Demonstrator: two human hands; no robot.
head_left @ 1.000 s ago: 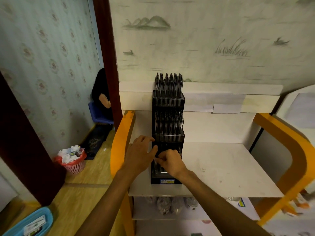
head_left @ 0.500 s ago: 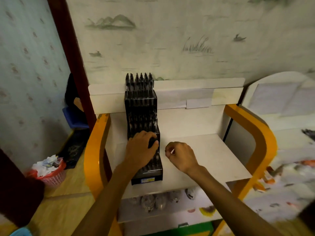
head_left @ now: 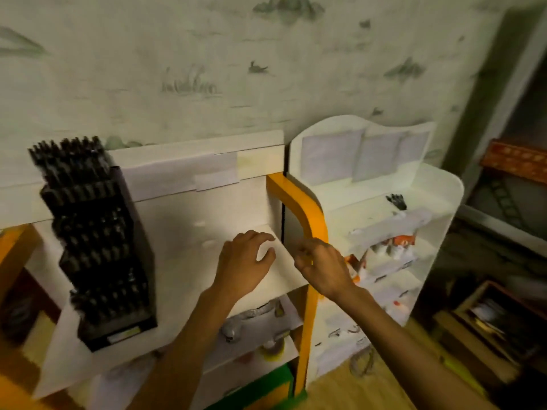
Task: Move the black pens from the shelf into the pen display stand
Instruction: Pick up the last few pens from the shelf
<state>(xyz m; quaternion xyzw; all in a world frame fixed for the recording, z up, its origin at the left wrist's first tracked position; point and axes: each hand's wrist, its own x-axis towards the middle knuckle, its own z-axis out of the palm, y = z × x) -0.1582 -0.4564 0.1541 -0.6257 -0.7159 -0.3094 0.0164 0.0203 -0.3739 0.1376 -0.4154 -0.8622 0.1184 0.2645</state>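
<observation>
Above a white desk point(head_left: 189, 255) with orange side rails, a person's two bare hands hang in mid-air, both well to the right of the pen display stand point(head_left: 97, 247). That black tiered stand sits on the left part of the desk, its rows packed with black pens standing upright; the view is motion-blurred, so single pens there cannot be told apart. The left hand point(head_left: 242, 264) is over the right end of the desk surface, palm down, fingers loosely curved and spread, holding nothing. The right hand point(head_left: 321, 267) is just beside it, in front of the orange rail point(head_left: 307, 214); its fingers are drawn together at the tips, and whether they pinch anything cannot be told through the blur. To the right, just past the rail, stands a white shelf point(head_left: 444, 184) with a curved top. A small cluster of black pens point(head_left: 396, 201) lies on its upper level toward the far right, well apart from both hands. Lower levels of the shelf hold blurred white and orange items. Behind everything runs pale wallpaper printed with faint landscapes. Clutter shows under the desk, and wooden flooring at the near right.
</observation>
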